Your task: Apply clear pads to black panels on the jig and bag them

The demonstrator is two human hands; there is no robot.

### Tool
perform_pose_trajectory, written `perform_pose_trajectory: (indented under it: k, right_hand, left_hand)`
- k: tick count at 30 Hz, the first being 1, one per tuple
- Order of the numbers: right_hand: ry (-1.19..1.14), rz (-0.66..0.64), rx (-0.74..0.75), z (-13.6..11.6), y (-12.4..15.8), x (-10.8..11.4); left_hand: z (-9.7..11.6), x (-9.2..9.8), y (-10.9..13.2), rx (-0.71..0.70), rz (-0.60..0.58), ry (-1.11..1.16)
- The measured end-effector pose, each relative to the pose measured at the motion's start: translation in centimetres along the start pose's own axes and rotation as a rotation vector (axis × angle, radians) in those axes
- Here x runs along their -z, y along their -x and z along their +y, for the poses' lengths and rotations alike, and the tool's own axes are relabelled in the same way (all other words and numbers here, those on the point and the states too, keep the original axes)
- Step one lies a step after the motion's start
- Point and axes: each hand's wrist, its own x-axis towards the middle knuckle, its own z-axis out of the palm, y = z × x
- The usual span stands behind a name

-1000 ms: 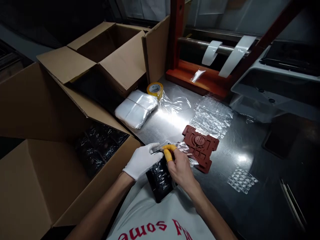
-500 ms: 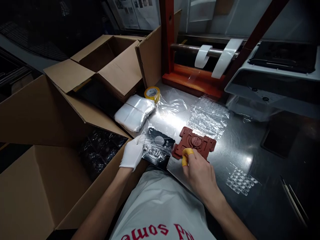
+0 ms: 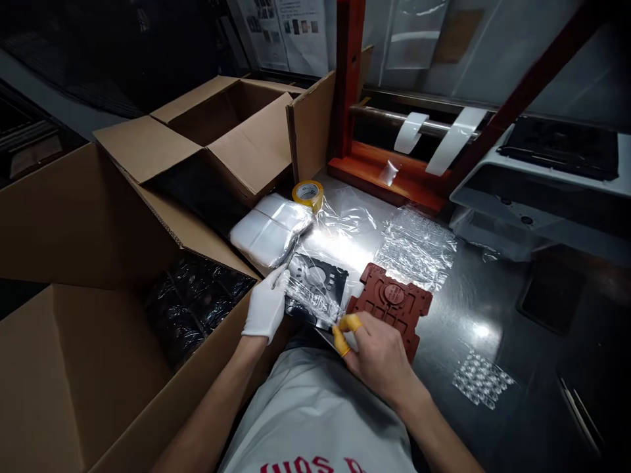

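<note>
In a white glove, my left hand (image 3: 266,305) is closed on the left edge of a flat black moulded plate (image 3: 323,270) and the clear plastic bag (image 3: 315,297) around or over it; I cannot tell how far the plate is inside. Yellow finger cots cover the thumb and index finger of my right hand (image 3: 377,351), which pinch the bag's near right corner. Beyond the right hand's knuckles lies a reddish-brown moulded plate (image 3: 393,295) with a round raised centre, partly hidden by that hand.
On my left, an open cardboard box (image 3: 197,387) holds black wrapped items (image 3: 197,305). A stack of clear bags (image 3: 269,226) and yellow tape (image 3: 308,192) sit behind the black plate. Bubble film (image 3: 419,246), clear stickers (image 3: 482,380) and tweezers (image 3: 579,407) lie rightward, below a white machine (image 3: 547,210).
My right hand has let go of the reddish-brown plate and moved left to the bag's corner. The reddish-brown plate now rests on the table. The view has tilted slightly upward.
</note>
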Motion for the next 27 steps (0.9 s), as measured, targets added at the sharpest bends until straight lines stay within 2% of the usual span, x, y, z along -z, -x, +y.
perform_pose_trajectory:
  k: [2, 4, 6, 8, 10, 11, 13, 15, 16, 18, 20, 25, 27]
  right_hand:
    - [-0.035, 0.0, 0.054, -1.0, 0.7, -0.3]
    - [-0.179, -0.022, 0.008, -1.6, 1.4, -0.8]
    - [-0.443, -0.027, -0.198, -1.7, 1.8, -1.5]
    - [-0.816, 0.006, -0.511, -1.6, 1.7, -2.5]
    - [-1.231, 0.011, -0.775, -1.7, 1.0, -3.5]
    - [-1.412, -0.019, -0.842, -1.9, 0.4, -4.0]
    - [-1.645, -0.077, -0.875, -2.4, -1.0, -4.6]
    - [-1.702, -0.019, -0.885, -3.0, -2.4, -4.6]
    - [-1.693, 0.043, -0.895, -3.2, -2.9, -4.5]
    - [-1.661, 0.152, -0.903, -3.4, -3.5, -4.1]
    - [-1.657, 0.177, -0.883, -3.4, -3.4, -3.5]
    - [-1.761, 0.169, -0.837, -2.8, -2.3, -1.7]
    - [-1.791, 0.135, -0.806, -2.3, -1.8, -0.6]
  left_hand:
    - [-0.1, 0.1, -0.6, -0.04, 0.029, 0.033]
    - [0.0, 0.2, -1.1, -0.072, 0.05, 0.073]
    - [0.5, 0.6, -1.4, -0.088, 0.069, 0.104]
    - [1.2, 1.0, -1.6, -0.095, 0.077, 0.12]
    - [2.0, 1.3, -1.4, -0.062, 0.036, 0.104]
    - [2.3, 1.3, -1.3, -0.028, -0.018, 0.09]
    - [2.8, 1.4, -1.0, 0.018, -0.168, 0.081]
    - [2.8, 1.5, -0.7, 0.01, -0.278, 0.087]
    - [2.7, 1.6, -0.6, -0.009, -0.296, 0.082]
    - [2.2, 2.0, -0.5, -0.052, -0.251, 0.013]
    - [1.3, 2.5, -0.4, -0.122, -0.193, -0.122]
    - [-1.7, 3.2, 0.2, -0.544, -0.119, -0.575]
    - [-2.6, 3.1, 0.7, -0.646, -0.088, -0.659]
